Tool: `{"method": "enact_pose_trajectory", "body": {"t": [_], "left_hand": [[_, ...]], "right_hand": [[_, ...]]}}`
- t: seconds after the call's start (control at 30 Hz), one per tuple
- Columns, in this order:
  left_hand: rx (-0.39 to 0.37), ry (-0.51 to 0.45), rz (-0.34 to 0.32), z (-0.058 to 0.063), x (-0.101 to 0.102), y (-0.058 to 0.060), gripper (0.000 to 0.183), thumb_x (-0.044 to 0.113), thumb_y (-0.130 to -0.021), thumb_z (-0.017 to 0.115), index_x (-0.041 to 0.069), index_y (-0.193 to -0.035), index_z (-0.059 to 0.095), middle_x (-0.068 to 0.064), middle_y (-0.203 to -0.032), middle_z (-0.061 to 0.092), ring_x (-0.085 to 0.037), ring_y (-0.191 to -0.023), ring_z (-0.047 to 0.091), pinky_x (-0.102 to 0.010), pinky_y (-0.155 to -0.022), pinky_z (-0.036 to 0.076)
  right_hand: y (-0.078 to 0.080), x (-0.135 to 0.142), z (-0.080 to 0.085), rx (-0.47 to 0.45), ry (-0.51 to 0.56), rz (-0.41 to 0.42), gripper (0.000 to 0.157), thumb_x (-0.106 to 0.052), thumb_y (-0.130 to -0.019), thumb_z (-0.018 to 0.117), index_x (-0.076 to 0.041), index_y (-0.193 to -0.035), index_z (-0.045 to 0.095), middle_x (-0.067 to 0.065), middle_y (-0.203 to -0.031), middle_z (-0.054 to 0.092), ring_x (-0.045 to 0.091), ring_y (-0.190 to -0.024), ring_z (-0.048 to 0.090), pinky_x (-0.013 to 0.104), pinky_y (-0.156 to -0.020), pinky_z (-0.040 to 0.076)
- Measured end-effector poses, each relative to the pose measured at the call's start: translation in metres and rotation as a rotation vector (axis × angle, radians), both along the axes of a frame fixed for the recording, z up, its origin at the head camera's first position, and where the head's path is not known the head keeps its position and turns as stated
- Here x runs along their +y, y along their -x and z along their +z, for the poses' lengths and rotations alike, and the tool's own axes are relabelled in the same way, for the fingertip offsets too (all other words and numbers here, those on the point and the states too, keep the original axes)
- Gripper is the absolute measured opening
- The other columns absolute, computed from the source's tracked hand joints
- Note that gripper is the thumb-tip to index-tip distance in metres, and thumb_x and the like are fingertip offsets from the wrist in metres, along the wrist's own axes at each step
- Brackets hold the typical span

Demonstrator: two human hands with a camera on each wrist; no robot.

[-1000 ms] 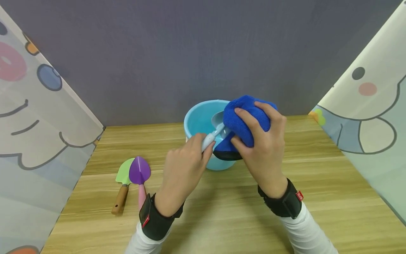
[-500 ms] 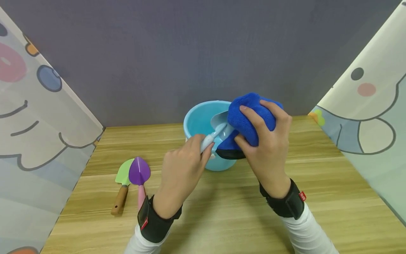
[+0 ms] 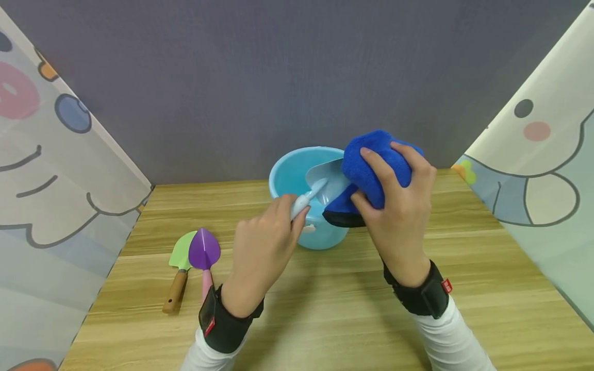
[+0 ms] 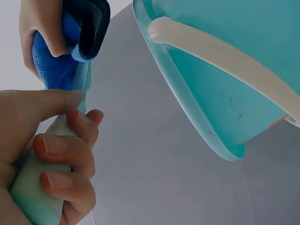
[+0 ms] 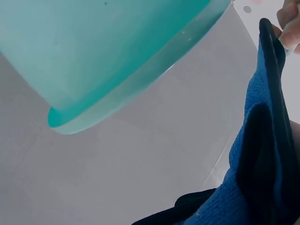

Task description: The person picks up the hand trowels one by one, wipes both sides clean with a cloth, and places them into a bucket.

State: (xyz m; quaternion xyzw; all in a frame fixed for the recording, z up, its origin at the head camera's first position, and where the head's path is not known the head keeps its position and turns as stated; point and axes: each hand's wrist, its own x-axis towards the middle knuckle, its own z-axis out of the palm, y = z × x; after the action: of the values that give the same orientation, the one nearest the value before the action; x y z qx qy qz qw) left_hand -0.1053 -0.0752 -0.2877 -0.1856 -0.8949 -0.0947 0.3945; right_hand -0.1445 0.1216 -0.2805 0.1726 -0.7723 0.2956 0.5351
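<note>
- Blue cloth (image 3: 362, 175) slid right; I see more trowel (image 3: 330, 178), so rubbing looks partway along.
- My right hand's (image 3: 402, 206) fingers pinch cloth; my left hand's (image 3: 264, 234) grip the trowel.

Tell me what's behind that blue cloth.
The pale-blue trowel and the bucket both run partly behind the blue cloth, seen from above; the trowel's far end is covered.
</note>
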Motion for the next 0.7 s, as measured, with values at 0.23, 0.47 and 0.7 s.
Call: {"method": "enact_pose_trajectory", "body": {"t": [0.23,0.47,0.7], "left_hand": [[-0.048,-0.007,0.004,0.002,-0.001,0.0,0.026,0.027,-0.092,0.063,0.002,-0.096,0.066,-0.003,-0.063,0.063,-0.011,-0.037,0.041,-0.024,-0.031,0.025],[-0.065,-0.014,0.005,0.003,-0.001,-0.002,0.025,0.028,-0.093,0.062,0.003,-0.095,0.064,-0.003,-0.062,0.06,-0.011,-0.038,0.039,-0.024,-0.032,0.025],[-0.069,-0.022,0.001,0.003,-0.002,-0.003,0.025,0.028,-0.093,0.061,0.003,-0.096,0.064,-0.002,-0.063,0.06,-0.011,-0.038,0.039,-0.024,-0.032,0.026]], "right_hand": [[0.003,0.007,0.0,-0.054,-0.005,-0.102,0.048,-0.015,-0.078,0.075,-0.018,-0.124,0.064,0.026,-0.133,0.05,0.041,-0.128,0.04,0.068,-0.093,0.048],[0.006,0.013,0.002,-0.05,0.042,-0.143,0.046,-0.013,-0.079,0.072,-0.017,-0.124,0.063,0.027,-0.133,0.049,0.041,-0.13,0.04,0.068,-0.096,0.046],[0.006,0.015,0.004,-0.04,0.072,-0.152,0.044,-0.013,-0.079,0.072,-0.017,-0.122,0.063,0.026,-0.133,0.05,0.039,-0.13,0.04,0.068,-0.095,0.046]]}}
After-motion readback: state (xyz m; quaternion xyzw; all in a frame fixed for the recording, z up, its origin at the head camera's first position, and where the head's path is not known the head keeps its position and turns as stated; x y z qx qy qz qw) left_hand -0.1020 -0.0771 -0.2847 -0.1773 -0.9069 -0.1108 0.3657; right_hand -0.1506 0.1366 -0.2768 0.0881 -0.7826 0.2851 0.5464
